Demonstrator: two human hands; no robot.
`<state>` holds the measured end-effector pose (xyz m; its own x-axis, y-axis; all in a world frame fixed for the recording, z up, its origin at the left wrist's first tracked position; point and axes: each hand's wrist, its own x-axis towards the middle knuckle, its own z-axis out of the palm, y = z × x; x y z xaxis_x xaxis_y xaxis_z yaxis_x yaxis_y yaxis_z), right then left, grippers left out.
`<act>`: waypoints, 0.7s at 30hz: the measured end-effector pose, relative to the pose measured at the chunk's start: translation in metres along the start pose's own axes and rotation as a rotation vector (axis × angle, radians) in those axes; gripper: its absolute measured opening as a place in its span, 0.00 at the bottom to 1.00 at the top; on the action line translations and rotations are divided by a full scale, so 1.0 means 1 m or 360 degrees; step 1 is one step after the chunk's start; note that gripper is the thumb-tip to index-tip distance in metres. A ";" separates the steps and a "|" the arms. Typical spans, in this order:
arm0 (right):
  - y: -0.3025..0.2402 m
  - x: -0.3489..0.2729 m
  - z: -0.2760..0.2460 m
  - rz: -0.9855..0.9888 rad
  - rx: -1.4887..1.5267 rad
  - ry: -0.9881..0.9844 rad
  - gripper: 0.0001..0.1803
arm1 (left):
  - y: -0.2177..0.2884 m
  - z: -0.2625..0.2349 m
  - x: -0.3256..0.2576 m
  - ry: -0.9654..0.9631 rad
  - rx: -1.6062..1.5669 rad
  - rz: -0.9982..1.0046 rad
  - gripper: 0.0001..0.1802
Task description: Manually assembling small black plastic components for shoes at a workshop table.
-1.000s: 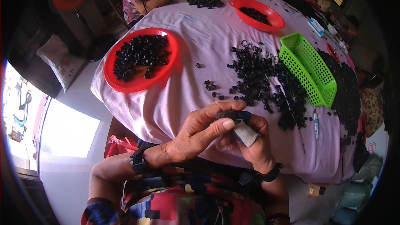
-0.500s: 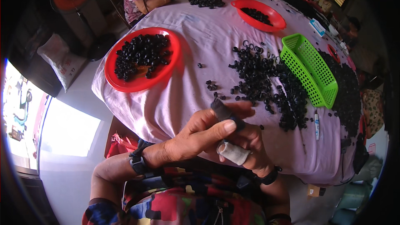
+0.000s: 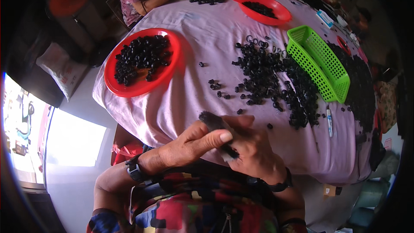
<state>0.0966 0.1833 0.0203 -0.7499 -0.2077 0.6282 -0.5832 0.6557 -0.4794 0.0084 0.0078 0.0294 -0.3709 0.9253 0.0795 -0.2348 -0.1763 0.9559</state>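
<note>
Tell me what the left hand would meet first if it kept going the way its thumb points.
Probably the right hand: the left hand points right, both already gripping the dark piece. Depth is unclear.

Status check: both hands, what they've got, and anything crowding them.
Left hand and right hand both gripping one dark stick-like piece at the table edge. Loose black pieces lie beyond, apart. Nothing between.

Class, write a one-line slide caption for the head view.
Both hands, left and right, grip a dark strip above a pink-clothed table strewn with small black pieces.
</note>
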 end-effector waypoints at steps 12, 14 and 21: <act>0.001 -0.003 0.004 0.0197 -0.0391 -0.0013 0.23 | -0.004 0.010 0.013 0.0202 0.0070 0.0036 0.32; 0.000 -0.002 0.000 0.0280 -0.0440 -0.0093 0.22 | 0.001 0.005 0.019 0.0176 0.0116 -0.0065 0.34; 0.009 -0.007 -0.007 0.0246 -0.0309 -0.0035 0.45 | -0.010 0.005 0.028 0.0428 0.0017 0.0185 0.34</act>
<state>0.0988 0.1960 0.0157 -0.8333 -0.1084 0.5421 -0.3917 0.8078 -0.4405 0.0051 0.0370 0.0237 -0.6202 0.7763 0.1122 -0.1680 -0.2712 0.9477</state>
